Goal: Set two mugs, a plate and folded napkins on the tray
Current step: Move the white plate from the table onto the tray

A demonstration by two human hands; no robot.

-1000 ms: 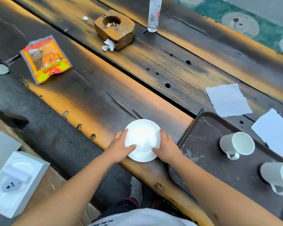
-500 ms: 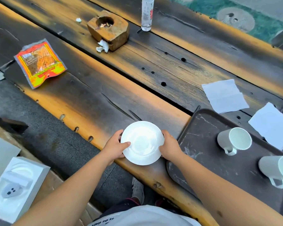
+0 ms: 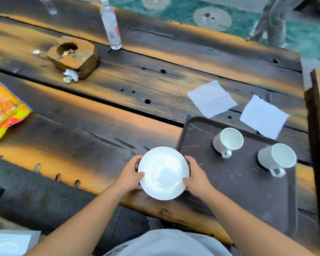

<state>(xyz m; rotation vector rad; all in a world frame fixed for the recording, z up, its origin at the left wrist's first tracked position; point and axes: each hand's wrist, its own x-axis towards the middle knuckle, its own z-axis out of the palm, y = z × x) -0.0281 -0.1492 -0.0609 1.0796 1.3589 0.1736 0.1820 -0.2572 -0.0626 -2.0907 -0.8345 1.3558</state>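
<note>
Over the tray's [image 3: 229, 191] left edge, the left hand [image 3: 128, 177] and right hand [image 3: 197, 179] pinch the white plate [image 3: 163, 172] by its sides; the bottle [image 3: 111, 24] label is too blurry to read.

Clear bottle [image 3: 111, 24], wooden ashtray [image 3: 73, 56] (crumpled tissue beside), snack packet [image 3: 6, 110]

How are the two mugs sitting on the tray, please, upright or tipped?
Upright: both mugs stand on the tray, rims up, empty insides showing.
</note>
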